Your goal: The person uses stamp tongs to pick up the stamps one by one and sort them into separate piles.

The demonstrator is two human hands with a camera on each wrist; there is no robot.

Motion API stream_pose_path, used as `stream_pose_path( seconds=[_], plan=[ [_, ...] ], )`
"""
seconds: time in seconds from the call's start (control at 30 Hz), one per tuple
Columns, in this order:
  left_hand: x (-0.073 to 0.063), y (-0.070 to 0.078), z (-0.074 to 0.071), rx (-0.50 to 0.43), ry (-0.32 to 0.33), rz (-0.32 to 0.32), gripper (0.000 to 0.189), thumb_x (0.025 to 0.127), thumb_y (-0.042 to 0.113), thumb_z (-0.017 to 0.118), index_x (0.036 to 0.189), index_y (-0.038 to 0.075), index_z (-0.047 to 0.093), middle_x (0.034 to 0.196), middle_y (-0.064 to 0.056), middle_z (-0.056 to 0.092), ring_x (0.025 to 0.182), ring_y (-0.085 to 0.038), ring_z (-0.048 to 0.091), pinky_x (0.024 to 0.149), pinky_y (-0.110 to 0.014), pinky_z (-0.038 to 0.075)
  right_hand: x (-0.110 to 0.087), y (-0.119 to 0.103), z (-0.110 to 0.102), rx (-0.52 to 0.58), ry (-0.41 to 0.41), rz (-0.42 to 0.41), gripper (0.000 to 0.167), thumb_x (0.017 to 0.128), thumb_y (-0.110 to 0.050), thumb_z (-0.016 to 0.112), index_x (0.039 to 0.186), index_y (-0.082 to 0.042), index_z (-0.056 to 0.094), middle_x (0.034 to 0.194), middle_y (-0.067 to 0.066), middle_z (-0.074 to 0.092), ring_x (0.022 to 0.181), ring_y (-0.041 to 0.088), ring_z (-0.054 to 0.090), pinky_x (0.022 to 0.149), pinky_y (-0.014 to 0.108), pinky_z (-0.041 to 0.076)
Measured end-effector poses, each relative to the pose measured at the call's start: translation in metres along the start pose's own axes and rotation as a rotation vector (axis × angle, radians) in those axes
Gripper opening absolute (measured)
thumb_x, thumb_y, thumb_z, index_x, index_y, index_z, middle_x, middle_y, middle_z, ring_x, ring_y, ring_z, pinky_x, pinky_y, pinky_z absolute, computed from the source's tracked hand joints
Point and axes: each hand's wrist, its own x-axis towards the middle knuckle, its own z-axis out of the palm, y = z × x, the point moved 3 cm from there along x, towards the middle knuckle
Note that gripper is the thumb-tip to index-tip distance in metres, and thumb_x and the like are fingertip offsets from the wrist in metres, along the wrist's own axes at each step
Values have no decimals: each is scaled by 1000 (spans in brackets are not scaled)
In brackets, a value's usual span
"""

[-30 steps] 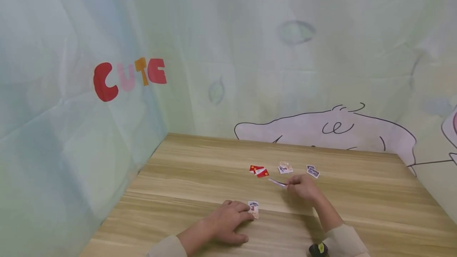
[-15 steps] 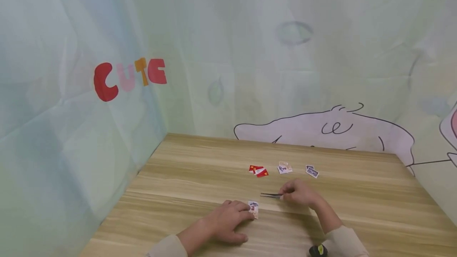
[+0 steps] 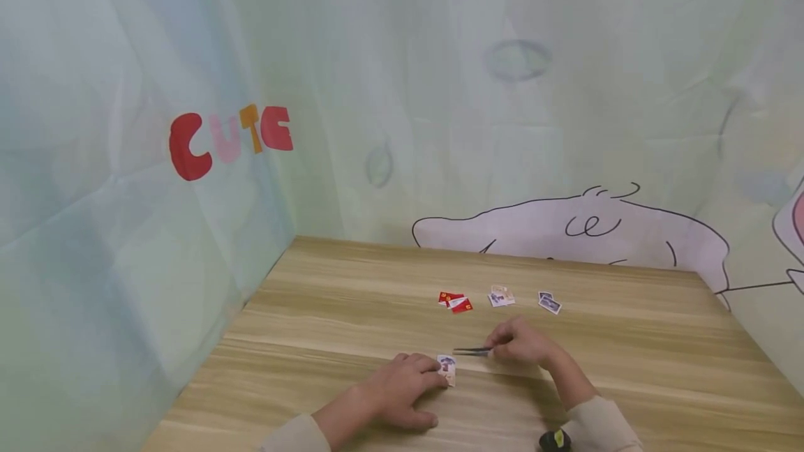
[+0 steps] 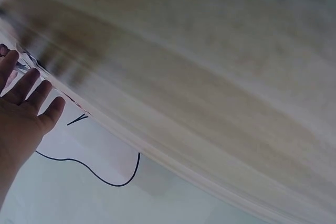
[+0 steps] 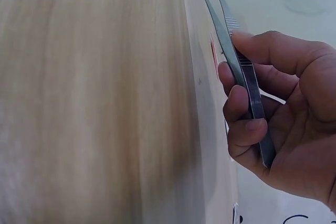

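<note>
My left hand rests on the table, its fingers spread and relaxed. Two of its fingertips touch the left edge of a small printed stamp with a white border. In my right hand I hold metal tweezers between thumb and fingers. The tips of the tweezers stand a little apart with nothing between them, as the right wrist view shows. In the head view they point left, just beyond the upper edge of that stamp. The left wrist view shows the left fingers edge-on to the table.
Toward the back of the wooden table lie red stamps, a pair of pale overlapping stamps and a pair of dark stamps. A printed cloth hangs behind and to the left.
My right hand has moved the tweezers toward me and left, from near the red stamps to beside the single stamp. Their tips now show a gap. The left hand has stayed in place.
</note>
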Motion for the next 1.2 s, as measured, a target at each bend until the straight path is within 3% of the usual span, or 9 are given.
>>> stream_pose_path(
  seconds=[0.5,0.73,1.03,1.2],
  plan=[
    [-1,-1,3,-1,-1,7,52,81,51,62,124,22,57,126,-4,51,118,-18,44,94,-35,39,3,1,7,-16,-71,17,12,77,-4,68,87,-6,71,80,-1,64,72,18,51,64,32,42],
    [0,-2,1,24,6,3,52,81,51,62,123,21,58,126,-4,52,117,-17,45,94,-34,39,3,0,6,-42,-110,-17,11,78,-4,64,87,-5,70,78,-1,63,71,14,52,65,29,42],
    [-1,-3,2,20,-1,-11,50,81,50,63,121,20,59,126,-4,52,117,-17,45,93,-33,39,0,-4,6,10,-124,-6,12,79,1,62,88,-4,69,75,1,61,67,13,48,62,27,40],
    [-1,-2,1,2,11,-1,50,81,49,63,122,20,59,126,-3,51,118,-18,44,93,-36,39,-5,5,6,71,-104,14,9,79,-2,63,86,-4,69,75,1,62,67,15,50,61,28,41]
  ],
)
